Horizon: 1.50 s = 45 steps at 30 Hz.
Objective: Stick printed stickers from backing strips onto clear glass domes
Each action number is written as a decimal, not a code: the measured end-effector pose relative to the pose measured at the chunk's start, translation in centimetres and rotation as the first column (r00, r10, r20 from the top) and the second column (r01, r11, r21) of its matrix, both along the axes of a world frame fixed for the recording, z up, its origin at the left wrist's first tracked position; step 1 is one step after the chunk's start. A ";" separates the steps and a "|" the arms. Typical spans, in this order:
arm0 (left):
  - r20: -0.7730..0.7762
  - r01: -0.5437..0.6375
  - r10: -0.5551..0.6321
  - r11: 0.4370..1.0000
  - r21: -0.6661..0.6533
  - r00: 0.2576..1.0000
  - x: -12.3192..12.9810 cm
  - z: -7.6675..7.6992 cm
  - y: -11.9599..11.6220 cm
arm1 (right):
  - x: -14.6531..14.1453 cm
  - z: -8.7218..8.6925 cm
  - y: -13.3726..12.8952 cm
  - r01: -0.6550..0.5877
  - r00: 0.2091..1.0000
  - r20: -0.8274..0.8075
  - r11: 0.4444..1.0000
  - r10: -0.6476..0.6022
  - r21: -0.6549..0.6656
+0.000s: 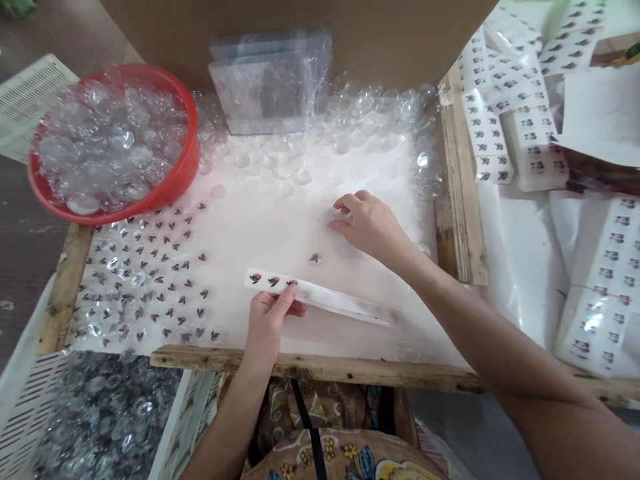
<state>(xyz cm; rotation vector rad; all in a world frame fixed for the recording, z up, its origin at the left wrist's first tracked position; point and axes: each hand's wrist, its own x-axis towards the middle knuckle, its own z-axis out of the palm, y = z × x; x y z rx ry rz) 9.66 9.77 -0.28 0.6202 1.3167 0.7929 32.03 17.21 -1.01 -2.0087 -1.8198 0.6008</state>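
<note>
My left hand (273, 317) pinches a narrow white sticker strip (345, 305) between thumb and fingers, low over the white work surface. A few small dark-and-pink printed motifs show at the strip's left end; its right part is bare and trails toward the right. My right hand (370, 223) hovers above the surface with bent fingers, a gap showing between thumb and forefinger and nothing visible between them. Just below and left of it lies one clear disc (315, 258) bearing a motif. Loose clear discs (303, 176) are spread beyond the hands.
A red basin (193, 147) heaped with clear discs stands at the back left. Rows of motif-bearing discs (170, 287) lie in front of it. Plastic-wrapped packs (270, 93) lean against a cardboard box (380, 40). Sticker rolls (533, 143) sit right; a white crate (30, 407) is lower left.
</note>
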 end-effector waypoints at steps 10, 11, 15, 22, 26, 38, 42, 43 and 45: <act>-0.021 0.003 -0.003 1.000 0.019 1.000 -0.2 -0.1 -0.1 | -2.9 -1.2 2.4 -0.205 0.975 0.119 0.971 0.190 0.127; -0.014 0.003 -0.003 1.000 0.020 1.000 -0.3 -0.1 -0.1 | -2.9 -1.1 2.4 -0.194 0.977 0.115 0.973 0.181 0.121; 0.010 0.018 -0.019 1.000 0.018 1.000 -0.2 -0.1 -0.1 | -2.7 -0.4 2.1 -0.135 0.990 0.056 0.988 0.131 0.079; -0.017 0.015 -0.015 1.000 0.005 1.000 -0.2 0.2 -0.1 | -2.7 0.1 1.9 -0.125 0.985 -0.106 0.989 0.134 0.080; -0.043 0.012 -0.011 1.000 0.016 0.999 -0.3 0.0 -0.1 | -3.7 2.3 -0.4 -0.167 0.964 -0.190 0.978 0.188 0.123; 0.116 -0.070 0.068 0.997 0.014 0.991 -0.3 0.2 0.0 | -6.6 2.6 -5.7 -0.339 0.864 -0.287 0.900 0.414 0.276; 0.099 -0.092 0.088 0.995 0.032 0.991 -0.3 0.1 -0.1 | -3.8 3.1 -2.3 -0.020 0.874 -0.476 0.986 0.098 0.165; 0.099 -0.091 0.087 0.995 0.032 0.991 -0.3 0.0 -0.1 | -3.0 2.9 -1.3 0.035 0.881 -0.472 0.993 0.022 0.110; 0.100 -0.085 0.082 0.996 0.027 0.992 -0.3 0.0 -0.1 | -1.9 2.0 0.4 0.076 0.890 -0.452 0.997 -0.062 0.013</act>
